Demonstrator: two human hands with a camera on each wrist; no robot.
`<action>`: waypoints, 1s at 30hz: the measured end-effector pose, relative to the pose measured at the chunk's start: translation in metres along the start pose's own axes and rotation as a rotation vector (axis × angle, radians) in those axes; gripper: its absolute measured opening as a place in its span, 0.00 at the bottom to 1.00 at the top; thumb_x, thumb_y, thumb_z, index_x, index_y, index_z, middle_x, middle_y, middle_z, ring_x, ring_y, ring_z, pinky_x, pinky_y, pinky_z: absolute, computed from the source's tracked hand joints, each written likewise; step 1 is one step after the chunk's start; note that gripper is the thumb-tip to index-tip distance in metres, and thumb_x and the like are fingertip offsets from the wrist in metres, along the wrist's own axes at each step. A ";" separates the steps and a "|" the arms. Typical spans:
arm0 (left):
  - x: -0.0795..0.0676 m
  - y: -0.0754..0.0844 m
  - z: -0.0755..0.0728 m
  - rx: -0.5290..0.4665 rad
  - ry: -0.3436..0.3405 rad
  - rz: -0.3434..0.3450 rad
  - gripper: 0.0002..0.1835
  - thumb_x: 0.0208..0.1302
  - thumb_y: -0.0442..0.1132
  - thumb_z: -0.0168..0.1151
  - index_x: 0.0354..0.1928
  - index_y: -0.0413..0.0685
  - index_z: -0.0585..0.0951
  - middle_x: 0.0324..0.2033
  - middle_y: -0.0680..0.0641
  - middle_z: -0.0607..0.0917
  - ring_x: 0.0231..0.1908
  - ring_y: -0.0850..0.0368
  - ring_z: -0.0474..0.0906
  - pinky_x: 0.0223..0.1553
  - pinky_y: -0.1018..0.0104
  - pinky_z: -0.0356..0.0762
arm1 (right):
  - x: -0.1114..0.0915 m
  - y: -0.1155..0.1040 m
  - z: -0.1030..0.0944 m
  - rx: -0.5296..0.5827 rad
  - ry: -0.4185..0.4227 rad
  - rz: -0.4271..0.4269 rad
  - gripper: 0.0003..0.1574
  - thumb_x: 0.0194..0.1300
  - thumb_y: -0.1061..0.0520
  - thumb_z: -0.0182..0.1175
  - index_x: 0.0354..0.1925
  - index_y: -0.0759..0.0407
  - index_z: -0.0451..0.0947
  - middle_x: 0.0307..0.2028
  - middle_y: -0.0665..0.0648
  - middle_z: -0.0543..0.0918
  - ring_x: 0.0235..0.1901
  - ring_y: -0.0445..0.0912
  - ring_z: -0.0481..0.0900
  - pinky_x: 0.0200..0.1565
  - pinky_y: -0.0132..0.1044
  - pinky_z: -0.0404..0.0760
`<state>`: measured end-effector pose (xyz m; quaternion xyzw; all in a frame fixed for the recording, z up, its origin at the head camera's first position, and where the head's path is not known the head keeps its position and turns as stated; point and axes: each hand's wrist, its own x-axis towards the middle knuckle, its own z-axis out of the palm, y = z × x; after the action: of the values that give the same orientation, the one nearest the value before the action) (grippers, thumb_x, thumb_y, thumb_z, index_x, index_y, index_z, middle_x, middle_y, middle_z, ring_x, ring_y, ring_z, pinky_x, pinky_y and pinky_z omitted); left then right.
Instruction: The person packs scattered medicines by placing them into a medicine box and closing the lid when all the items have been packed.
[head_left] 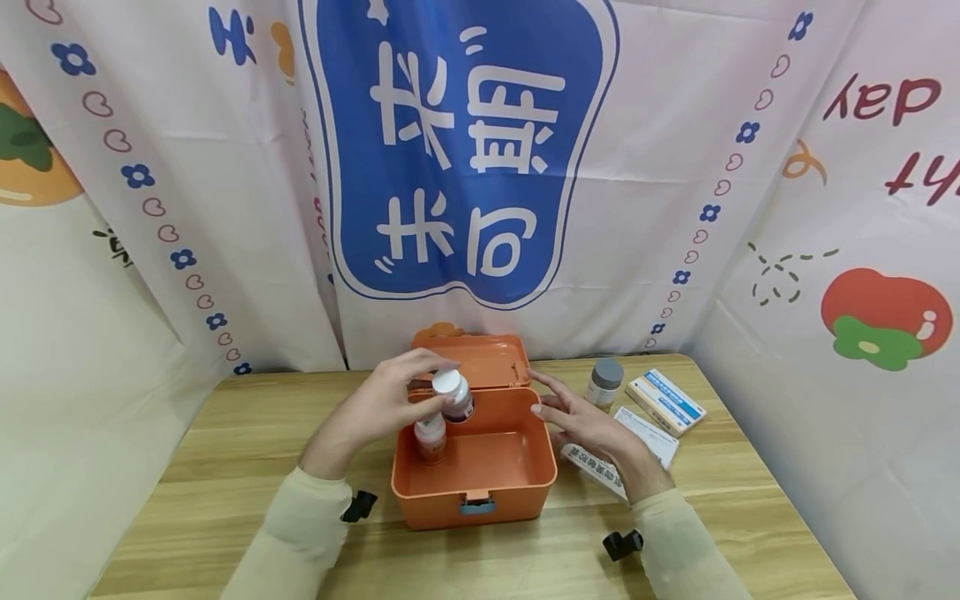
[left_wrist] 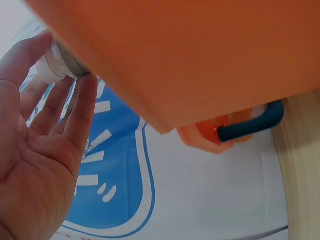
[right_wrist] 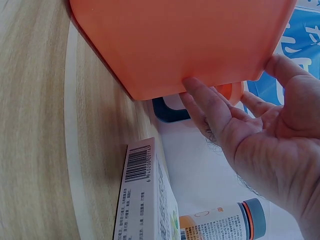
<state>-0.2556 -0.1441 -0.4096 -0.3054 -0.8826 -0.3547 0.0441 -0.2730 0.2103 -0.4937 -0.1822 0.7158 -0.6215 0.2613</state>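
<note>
Head view: at the frame's lower centre, the left hand (head_left: 393, 393) pinches a white-capped bottle (head_left: 459, 403) above the orange box (head_left: 510, 503); the right hand (head_left: 588, 423), fingers spread, touches its right wall. Placing seems in hand; next calls for lowering beside the inner bottle (head_left: 431, 442).

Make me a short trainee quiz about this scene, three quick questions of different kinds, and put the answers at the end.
1. Which hand holds a white-capped bottle?
2. True or false: the lid of the orange box is closed.
3. Where is the grey-capped bottle?
A) Inside the box
B) On the table, to the right of the box
C) On the table, to the left of the box

Key:
1. The left hand.
2. False; it stands open at the back.
3. B.
</note>
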 end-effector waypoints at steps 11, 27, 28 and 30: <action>0.003 0.000 0.011 0.006 -0.089 0.007 0.24 0.66 0.47 0.75 0.62 0.72 0.82 0.56 0.63 0.84 0.56 0.61 0.81 0.61 0.54 0.84 | -0.001 -0.001 0.000 -0.004 0.000 -0.005 0.46 0.83 0.47 0.54 0.85 0.34 0.42 0.77 0.70 0.65 0.71 0.65 0.76 0.56 0.51 0.86; 0.007 0.000 0.019 0.085 -0.222 0.019 0.22 0.65 0.40 0.74 0.60 0.59 0.83 0.54 0.62 0.83 0.52 0.62 0.79 0.61 0.54 0.84 | 0.001 0.001 -0.001 0.002 0.001 -0.008 0.46 0.83 0.47 0.54 0.85 0.35 0.41 0.79 0.71 0.61 0.74 0.66 0.72 0.62 0.53 0.84; 0.007 -0.001 0.019 0.088 -0.227 0.017 0.22 0.65 0.39 0.74 0.60 0.61 0.84 0.54 0.63 0.83 0.52 0.62 0.79 0.60 0.55 0.84 | 0.000 0.001 -0.001 0.001 0.002 -0.007 0.46 0.82 0.47 0.54 0.85 0.35 0.41 0.79 0.71 0.61 0.74 0.66 0.72 0.62 0.54 0.84; 0.008 -0.001 0.019 0.097 -0.236 0.016 0.22 0.64 0.37 0.73 0.59 0.64 0.84 0.53 0.65 0.82 0.51 0.64 0.79 0.59 0.60 0.84 | 0.000 0.001 -0.001 -0.002 0.005 -0.006 0.46 0.82 0.47 0.54 0.85 0.35 0.41 0.79 0.70 0.61 0.74 0.66 0.71 0.64 0.56 0.83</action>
<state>-0.2600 -0.1288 -0.4223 -0.3497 -0.8953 -0.2726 -0.0424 -0.2737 0.2108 -0.4949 -0.1829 0.7167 -0.6218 0.2575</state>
